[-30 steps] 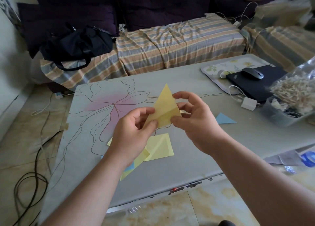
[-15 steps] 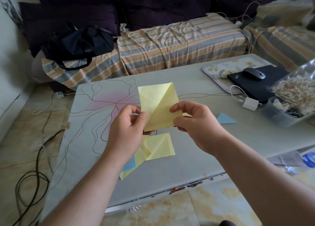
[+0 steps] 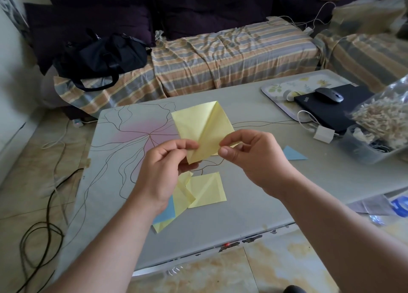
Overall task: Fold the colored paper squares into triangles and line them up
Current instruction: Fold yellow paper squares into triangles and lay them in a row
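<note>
both hands [image 3: 212, 160] pinch the yellow paper [image 3: 202, 128] upright, diagonal crease pointing up-right.

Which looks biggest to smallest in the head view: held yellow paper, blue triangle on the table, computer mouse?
1. Held yellow paper, largest, though it is raised toward the camera, which inflates it.
2. Computer mouse and blue triangle look about alike; too close to rank.

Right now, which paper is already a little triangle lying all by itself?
The blue triangle, lying alone on the table right of the right hand. The other papers are yellow or piled together.
</note>
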`<state>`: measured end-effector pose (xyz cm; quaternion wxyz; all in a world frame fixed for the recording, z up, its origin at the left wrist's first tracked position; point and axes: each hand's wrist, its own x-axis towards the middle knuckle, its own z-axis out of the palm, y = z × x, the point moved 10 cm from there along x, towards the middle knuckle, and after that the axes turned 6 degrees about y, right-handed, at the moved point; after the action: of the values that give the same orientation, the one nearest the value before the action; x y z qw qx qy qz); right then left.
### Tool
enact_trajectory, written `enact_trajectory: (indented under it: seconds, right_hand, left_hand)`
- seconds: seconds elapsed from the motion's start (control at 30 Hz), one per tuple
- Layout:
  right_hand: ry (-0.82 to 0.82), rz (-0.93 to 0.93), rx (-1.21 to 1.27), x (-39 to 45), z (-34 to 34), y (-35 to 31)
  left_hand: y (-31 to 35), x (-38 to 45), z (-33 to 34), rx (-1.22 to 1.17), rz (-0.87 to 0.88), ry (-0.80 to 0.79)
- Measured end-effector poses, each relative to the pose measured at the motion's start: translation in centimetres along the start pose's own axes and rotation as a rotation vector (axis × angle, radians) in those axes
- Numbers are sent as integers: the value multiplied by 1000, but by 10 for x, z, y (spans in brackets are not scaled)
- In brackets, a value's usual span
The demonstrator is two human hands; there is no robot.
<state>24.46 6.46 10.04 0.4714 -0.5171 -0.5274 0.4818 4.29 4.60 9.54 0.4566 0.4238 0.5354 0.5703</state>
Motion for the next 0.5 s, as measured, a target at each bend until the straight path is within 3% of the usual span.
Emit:
enact_trajectory:
  seconds: [0.3, 0.5]
  right_hand:
    - [84, -54, -78, 3, -10, -3]
    - [128, -112, -42, 3, -12, -9]
  left_hand:
    - [12, -10, 8, 177, 188, -186]
    - [1, -11, 20, 96, 128, -168]
